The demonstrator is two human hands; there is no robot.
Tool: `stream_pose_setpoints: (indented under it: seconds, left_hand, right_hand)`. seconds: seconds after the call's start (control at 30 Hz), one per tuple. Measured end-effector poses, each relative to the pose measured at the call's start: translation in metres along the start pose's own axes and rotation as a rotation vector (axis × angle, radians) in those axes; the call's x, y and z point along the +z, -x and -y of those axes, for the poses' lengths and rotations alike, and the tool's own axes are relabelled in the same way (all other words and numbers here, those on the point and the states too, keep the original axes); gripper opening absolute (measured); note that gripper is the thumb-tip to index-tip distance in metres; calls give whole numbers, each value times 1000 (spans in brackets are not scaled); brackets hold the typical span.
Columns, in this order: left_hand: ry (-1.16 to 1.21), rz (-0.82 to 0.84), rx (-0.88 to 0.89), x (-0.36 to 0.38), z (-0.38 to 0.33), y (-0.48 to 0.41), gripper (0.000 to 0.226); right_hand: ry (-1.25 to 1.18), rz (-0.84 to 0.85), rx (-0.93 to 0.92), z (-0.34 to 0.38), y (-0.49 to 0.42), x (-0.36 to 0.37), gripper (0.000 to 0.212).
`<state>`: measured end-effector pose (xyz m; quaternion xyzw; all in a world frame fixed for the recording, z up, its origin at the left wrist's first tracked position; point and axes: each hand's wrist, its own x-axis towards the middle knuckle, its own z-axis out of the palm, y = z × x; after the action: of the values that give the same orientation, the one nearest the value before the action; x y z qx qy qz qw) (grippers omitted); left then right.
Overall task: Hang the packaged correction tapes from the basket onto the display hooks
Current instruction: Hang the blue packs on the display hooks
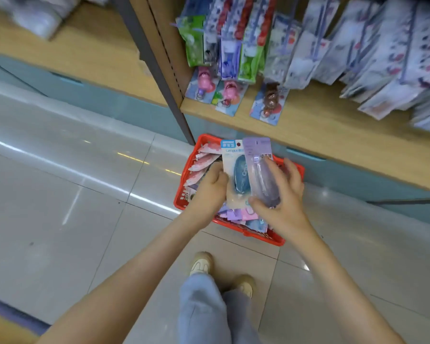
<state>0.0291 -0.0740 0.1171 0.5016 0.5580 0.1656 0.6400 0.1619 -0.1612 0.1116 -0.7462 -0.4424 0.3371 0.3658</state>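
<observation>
A person stands over a red plastic basket [184,201] that sits on the pale tiled floor [60,194], just in front of a wooden display shelf [308,135]. Both bare arms reach down and forward. The left hand [212,184] grips a blue correction tape pack [236,175] by its left edge, fingers curled behind the card. The right hand [283,194] is wrapped round a purple correction tape pack [260,167], thumb pressed on the lower front and fingers curled over its right side. The two packs are held upright, side by side above the basket, and the purple one overlaps the blue one's right edge. More packaged tapes lie in the basket: pink packs [204,162] are fanned along its far left side, and a mix of purple, pink and blue packs [241,216] lies near the front rim. Above the shelf, rows of hanging packs [225,45] in green, blue and white crowd together, blurred; their hooks cannot be made out. Below them hang carded keychains [231,95] with pink and brown figures. At the bottom are the person's light blue trousers [204,306] and beige shoes [201,263].
</observation>
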Motion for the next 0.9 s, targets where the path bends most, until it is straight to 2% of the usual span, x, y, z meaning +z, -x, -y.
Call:
stream_pose_setpoints:
  seconds: [0.07,0.17,0.23,0.3,0.47,0.57,0.7,0.83,0.9]
  left_hand:
    - [41,24,49,-10,-56,35,28]
    - [70,29,159,-26,-145,93,17]
    - [34,64,254,-31,-202,131,27]
    - [58,99,351,-33,-257,169,15]
    - [41,86,613,-36,-365,241,29]
    - [1,99,734,-40,-413,272,28]
    - [-34,167,867,-42,-474,302,41]
    - [-12,251,966,-42,-540,320,37]
    - [9,240,1001,-45,-575,323,34]
  right_hand:
    - [-19,36,-38,59,4,-39,78]
    - [-37,16,-142,148,14,-96,74]
    - [-77,28,-199,205,24,-132,72]
    - [-68,34,-257,255,34,-166,72]
    - [94,-12,-446,357,58,-246,104]
    - [188,-86,-533,402,72,-286,100]
    - [239,-202,-644,453,78,-329,86]
    - [266,-373,-723,504,77,-377,88]
    - [266,-486,-736,531,75,-405,87]
